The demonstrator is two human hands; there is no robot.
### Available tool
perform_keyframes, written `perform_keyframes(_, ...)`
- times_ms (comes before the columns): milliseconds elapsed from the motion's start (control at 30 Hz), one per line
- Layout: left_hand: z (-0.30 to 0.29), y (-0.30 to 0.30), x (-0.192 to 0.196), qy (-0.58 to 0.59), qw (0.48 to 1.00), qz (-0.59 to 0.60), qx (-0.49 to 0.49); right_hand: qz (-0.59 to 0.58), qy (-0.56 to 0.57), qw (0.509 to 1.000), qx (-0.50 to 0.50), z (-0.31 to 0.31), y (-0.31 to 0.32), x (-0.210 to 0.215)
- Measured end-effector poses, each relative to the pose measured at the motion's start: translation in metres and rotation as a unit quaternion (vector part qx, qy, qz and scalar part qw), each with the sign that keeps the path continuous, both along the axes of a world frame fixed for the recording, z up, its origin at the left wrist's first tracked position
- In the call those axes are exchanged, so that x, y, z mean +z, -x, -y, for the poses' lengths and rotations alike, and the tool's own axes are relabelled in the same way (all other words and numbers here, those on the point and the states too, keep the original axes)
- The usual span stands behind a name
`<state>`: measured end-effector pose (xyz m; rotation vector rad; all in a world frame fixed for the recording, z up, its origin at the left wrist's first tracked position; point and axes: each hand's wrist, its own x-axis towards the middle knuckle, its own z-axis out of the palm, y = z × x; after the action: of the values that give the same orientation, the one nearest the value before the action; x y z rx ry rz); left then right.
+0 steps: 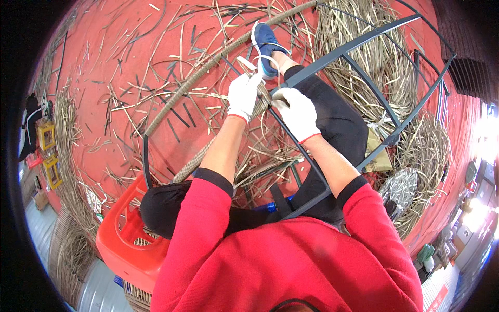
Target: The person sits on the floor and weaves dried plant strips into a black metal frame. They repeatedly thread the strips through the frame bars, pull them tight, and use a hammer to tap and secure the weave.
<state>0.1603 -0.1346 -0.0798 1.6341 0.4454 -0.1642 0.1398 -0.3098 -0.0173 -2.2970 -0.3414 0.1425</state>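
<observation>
A dark metal furniture frame (358,48) lies across my lap, some of its bars wound with tan flat strip. My left hand (243,96), in a white glove with a red cuff edge, is closed at a wrapped bar near the frame's middle. From beside its fingers a pale weaving strip (274,58) loops up past my blue shoe (266,43). My right hand (298,113), gloved alike, is beside that bar with its fingers curled in; what they pinch, if anything, is hidden. A long wrapped bar (200,74) arcs along the frame's far left side.
Loose bundles of strips (358,31) lie at the far right, with another coil (423,151) nearer. Short offcuts are scattered over the red floor (99,151). An orange plastic stool (122,247) stands at my left, and yellow holders (47,136) are at the far left.
</observation>
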Motion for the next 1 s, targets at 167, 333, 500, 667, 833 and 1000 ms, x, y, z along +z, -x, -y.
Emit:
perform_keyframes(167, -0.004, -0.006, -0.002, -0.272, 0.956, -0.006, -0.111, 0.11, 0.112, 0.984, 0.085, -0.001, 0.0, 0.004)
perform_keyframes(333, -0.004, -0.009, 0.001, -0.492, 0.839, -0.119, -0.197, -0.166, -0.102, 0.968, -0.158, 0.01, 0.017, -0.003)
perform_keyframes(500, -0.007, -0.021, -0.009, -0.452, 0.856, -0.083, -0.235, -0.266, -0.152, 0.931, -0.198, 0.003, 0.009, -0.044)
perform_keyframes(667, -0.005, -0.043, -0.03, -0.38, 0.861, -0.189, -0.281, -0.347, -0.448, 0.818, -0.102, -0.014, -0.002, -0.072)
perform_keyframes(833, -0.009, -0.058, -0.052, -0.324, 0.879, -0.204, -0.285, -0.248, -0.446, 0.859, 0.047, -0.021, -0.023, -0.09)
perform_keyframes(1000, -0.013, -0.073, -0.063, -0.3, 0.875, -0.246, -0.291, -0.291, -0.445, 0.846, 0.047, -0.016, -0.025, -0.102)
